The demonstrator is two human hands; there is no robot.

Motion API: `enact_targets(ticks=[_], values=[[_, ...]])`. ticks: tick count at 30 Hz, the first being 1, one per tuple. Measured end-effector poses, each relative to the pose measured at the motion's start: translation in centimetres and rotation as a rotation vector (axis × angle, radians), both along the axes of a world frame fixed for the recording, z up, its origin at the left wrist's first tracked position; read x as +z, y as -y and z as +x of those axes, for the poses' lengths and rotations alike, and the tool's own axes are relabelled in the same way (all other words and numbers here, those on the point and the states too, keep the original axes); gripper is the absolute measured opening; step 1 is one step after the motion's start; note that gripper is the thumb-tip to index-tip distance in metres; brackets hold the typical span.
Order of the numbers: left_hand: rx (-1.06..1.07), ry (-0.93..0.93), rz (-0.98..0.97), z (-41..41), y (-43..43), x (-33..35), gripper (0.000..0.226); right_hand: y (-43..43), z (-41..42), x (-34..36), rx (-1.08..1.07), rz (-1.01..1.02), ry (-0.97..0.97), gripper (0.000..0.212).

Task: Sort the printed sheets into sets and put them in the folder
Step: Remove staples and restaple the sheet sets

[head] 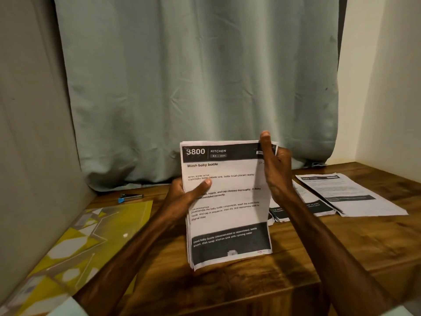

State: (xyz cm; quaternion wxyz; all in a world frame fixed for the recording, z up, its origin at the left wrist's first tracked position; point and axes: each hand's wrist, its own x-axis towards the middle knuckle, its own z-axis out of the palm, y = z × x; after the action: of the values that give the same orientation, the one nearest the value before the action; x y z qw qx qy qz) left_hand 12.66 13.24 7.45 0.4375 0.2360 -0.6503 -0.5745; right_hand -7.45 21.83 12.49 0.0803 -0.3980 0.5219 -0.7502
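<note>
I hold a stack of printed sheets [227, 213] upright, its bottom edge on the wooden table [296, 258]. The top sheet reads "3800 KITCHEN, Wash baby bottle". My left hand [185, 193] grips the stack's left edge, thumb across the front. My right hand [276, 166] pinches the top right corner, thumb in front. A yellow patterned folder [75, 245] lies flat at the left. Two piles of sorted sheets lie to the right: a nearer pile [305, 206] partly behind my right wrist, and a farther pile [350, 195].
A small stapler [131, 197] with a blue end lies at the back left by the folder. A grey-green curtain [200, 87] hangs behind the table. A wall panel closes the left side, a pale wall the right.
</note>
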Motion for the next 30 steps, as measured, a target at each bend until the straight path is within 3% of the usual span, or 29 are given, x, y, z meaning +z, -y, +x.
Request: enact_targets(ticks=[5, 9, 13, 17, 21, 30], values=[[0.124, -0.033, 0.013, -0.2, 0.2, -0.6, 0.02, -1.1, -0.8, -2.0, 0.242, 0.098, -0.002, 0.013], [0.149, -0.091, 0.06, -0.2, 0.5, -0.5, 0.016, -1.4, -1.2, -6.9, 0.373, 0.307, 0.096, 0.037], [0.096, -0.084, 0.173, -0.4, 1.1, -1.8, 0.027, -0.8, 0.0, -10.3, 0.319, 0.325, 0.156, 0.02], [-0.036, -0.115, 0.288, 0.3, 1.9, -3.4, 0.045, -0.6, 0.1, -10.3, 0.266, 0.296, 0.131, 0.021], [0.026, -0.074, 0.196, 0.0, 0.9, -4.7, 0.028, -0.4, 0.4, -10.2, 0.221, 0.241, 0.068, 0.022], [0.17, -0.106, -0.164, -0.9, -1.3, -1.1, 0.015, -0.9, 1.0, -7.6, 0.139, 0.06, 0.026, 0.016]])
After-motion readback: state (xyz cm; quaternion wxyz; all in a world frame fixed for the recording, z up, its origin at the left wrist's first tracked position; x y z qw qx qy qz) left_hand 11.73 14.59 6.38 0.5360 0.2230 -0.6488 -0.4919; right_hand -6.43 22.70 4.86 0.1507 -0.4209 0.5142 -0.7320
